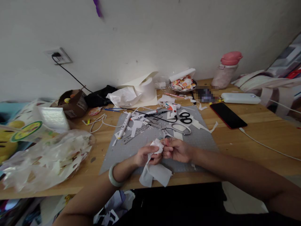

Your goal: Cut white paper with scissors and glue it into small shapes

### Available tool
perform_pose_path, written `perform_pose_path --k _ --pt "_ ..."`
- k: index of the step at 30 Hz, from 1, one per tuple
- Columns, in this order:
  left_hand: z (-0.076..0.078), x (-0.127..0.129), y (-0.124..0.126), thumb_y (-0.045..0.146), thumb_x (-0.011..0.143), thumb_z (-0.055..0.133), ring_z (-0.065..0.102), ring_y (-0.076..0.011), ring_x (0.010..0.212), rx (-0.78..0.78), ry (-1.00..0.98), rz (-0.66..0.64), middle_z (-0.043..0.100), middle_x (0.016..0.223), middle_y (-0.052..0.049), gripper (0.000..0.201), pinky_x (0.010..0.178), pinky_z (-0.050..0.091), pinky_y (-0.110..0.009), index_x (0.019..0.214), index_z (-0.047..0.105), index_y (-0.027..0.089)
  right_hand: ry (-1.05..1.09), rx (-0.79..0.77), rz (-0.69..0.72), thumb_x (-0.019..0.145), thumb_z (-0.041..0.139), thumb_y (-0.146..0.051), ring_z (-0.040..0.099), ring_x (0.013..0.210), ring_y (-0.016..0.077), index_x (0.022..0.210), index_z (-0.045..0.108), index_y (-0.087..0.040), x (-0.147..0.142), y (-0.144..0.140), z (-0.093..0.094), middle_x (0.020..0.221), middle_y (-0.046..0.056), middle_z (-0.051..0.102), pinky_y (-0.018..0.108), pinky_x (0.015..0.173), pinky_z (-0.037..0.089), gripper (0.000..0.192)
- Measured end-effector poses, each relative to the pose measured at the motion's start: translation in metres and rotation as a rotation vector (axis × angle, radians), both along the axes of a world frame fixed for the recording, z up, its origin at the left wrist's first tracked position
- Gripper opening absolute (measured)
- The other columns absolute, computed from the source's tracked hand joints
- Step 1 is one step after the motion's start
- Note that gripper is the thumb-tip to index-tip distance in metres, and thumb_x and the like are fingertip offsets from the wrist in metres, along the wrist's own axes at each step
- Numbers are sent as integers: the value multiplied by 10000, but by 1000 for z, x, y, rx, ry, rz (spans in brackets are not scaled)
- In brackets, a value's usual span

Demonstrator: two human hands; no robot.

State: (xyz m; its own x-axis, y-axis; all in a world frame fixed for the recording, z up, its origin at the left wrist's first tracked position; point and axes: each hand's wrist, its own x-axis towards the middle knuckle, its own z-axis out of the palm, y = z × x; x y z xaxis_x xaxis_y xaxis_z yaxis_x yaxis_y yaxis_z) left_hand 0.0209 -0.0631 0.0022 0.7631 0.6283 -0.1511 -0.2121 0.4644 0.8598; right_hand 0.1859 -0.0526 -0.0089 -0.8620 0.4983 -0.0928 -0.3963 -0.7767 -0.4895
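My left hand [147, 154] is closed round a crumpled piece of white paper or tissue [160, 174], whose loose ends hang down over the front edge of the mat. Close against it, my right hand [177, 150] pinches at the bunched top of the same white piece; the fingertips hide exactly what they grip. Just beyond the hands lie grey-handled scissors [181, 128] and black-handled scissors [185, 117]. A white and orange glue gun [173, 110] rests behind them. Left of it are a white pen-shaped tool [124, 125] and a metal ruler [136, 134].
A grey cutting mat [110, 157] littered with paper scraps covers the table's middle. At left sits a plastic bag of scraps [47, 160]. A phone [228, 115] on a cable, a white power bank [241, 98] and a pink-lidded bottle [224, 73] stand right. A paper roll [148, 89] is behind.
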Motion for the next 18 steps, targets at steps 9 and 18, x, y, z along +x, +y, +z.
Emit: perform_pose_path --k 9,18 --pt "-5 -3 6 451 671 567 258 -59 336 38 54 -6 266 368 62 387 385 148 -248 468 376 182 -9 75 -315 776 661 -365 321 470 68 616 388 -183 16 19 18 497 -87 243 223 501 302 365" --pt "-6 0 8 431 665 594 245 -48 349 -15 141 -8 311 445 101 317 352 148 -198 766 505 143 -485 750 -370 762 604 -511 402 532 86 682 524 -169 5 9 15 552 -42 468 239 536 297 360"
